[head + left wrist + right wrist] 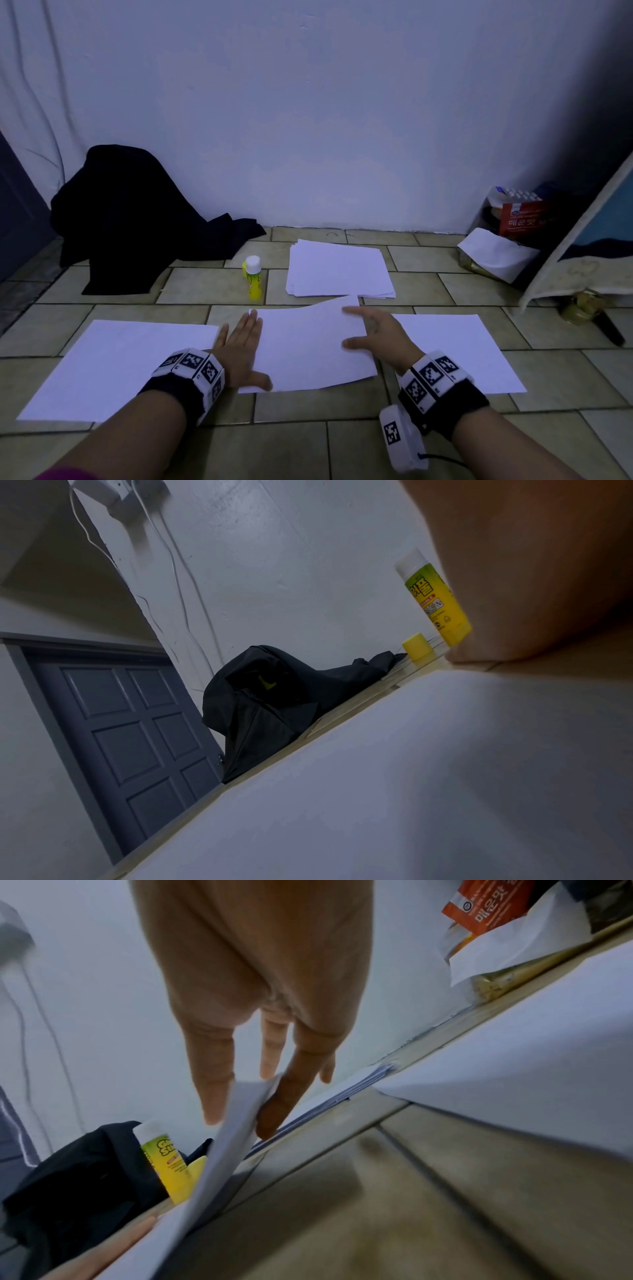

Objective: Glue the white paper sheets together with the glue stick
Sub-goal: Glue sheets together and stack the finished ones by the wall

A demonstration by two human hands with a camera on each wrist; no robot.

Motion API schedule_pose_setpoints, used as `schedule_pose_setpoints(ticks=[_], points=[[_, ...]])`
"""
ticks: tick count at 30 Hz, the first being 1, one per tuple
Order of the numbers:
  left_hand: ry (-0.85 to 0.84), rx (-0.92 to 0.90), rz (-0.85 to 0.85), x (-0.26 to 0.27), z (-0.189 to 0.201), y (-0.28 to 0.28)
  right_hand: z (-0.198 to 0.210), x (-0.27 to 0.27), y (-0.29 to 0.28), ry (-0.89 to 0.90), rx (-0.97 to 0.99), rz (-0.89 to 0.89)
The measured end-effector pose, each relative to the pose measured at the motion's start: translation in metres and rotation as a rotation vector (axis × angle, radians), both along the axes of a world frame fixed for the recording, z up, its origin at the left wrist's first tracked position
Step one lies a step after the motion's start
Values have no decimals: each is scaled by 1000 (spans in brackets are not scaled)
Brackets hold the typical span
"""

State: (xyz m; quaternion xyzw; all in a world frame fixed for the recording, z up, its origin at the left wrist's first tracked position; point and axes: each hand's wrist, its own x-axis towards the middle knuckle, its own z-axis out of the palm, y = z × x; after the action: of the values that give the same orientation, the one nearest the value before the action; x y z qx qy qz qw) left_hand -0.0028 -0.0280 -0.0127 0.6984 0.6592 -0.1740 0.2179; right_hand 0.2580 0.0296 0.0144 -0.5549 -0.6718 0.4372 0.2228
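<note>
On the tiled floor a white paper sheet [308,346] lies between my hands. My left hand [239,346] presses flat on its left edge, fingers straight. My right hand [373,335] pinches the right edge between its fingers [212,1096], and that edge of the sheet [222,1150] is lifted off the floor. Two more single sheets lie to the left [113,366] and to the right [462,353]. A paper stack [339,269] sits behind. The yellow glue stick [253,277] stands upright left of the stack, its yellow cap [417,645] off beside it.
A black cloth [137,219] is heaped against the wall at back left. Food packets and a white bag [507,233] sit at back right, beside a leaning board [582,246]. A dark jar-like object [596,318] lies on the floor at right. The left wrist view shows a grey door [130,750].
</note>
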Motion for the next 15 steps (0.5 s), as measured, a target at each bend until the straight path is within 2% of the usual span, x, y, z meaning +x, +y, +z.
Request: schedule_pose_setpoints(ticks=[4, 8, 15], points=[[-16, -9, -6, -2, -1, 1, -3, -1, -5, -7, -110, 96], [-54, -27, 1, -5, -2, 3, -3, 3, -1, -74, -84, 93], [-59, 3, 17, -5, -3, 1, 23, 23, 14, 55, 14, -25]])
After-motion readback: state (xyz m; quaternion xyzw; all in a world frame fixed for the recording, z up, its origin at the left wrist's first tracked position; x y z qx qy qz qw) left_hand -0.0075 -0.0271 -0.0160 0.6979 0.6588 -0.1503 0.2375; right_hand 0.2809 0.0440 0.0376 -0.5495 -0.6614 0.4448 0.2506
